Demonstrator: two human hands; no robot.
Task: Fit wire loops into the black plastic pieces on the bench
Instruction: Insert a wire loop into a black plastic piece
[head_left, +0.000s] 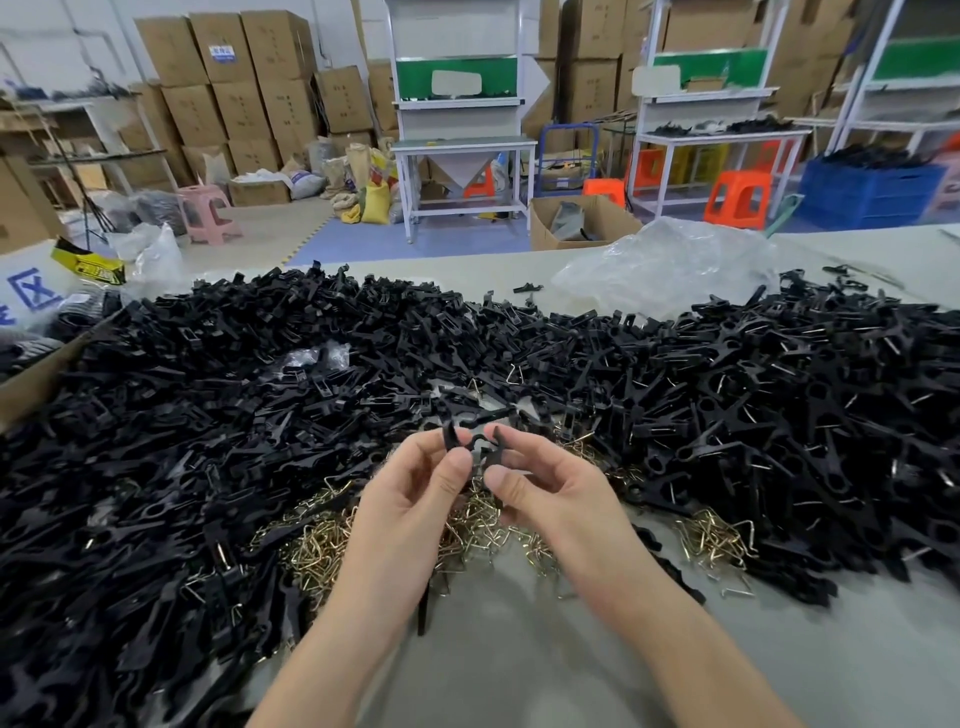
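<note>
Two hands engaged: our left hand (415, 483) and right hand (540, 483) pinch one black plastic piece (475, 441) above loose wire loops (322, 540) on the bench (519, 649). Right heap (779, 389): many seemingly wired. Left heap (208, 415): mostly outstanding, we judge.

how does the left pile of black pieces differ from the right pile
Left pile looks mostly bare plastic; right pile glints with wire in many pieces. Left pile runs down to the frame's near edge; right pile stops further back. Both lie on the bench, flanking the loops.
</note>
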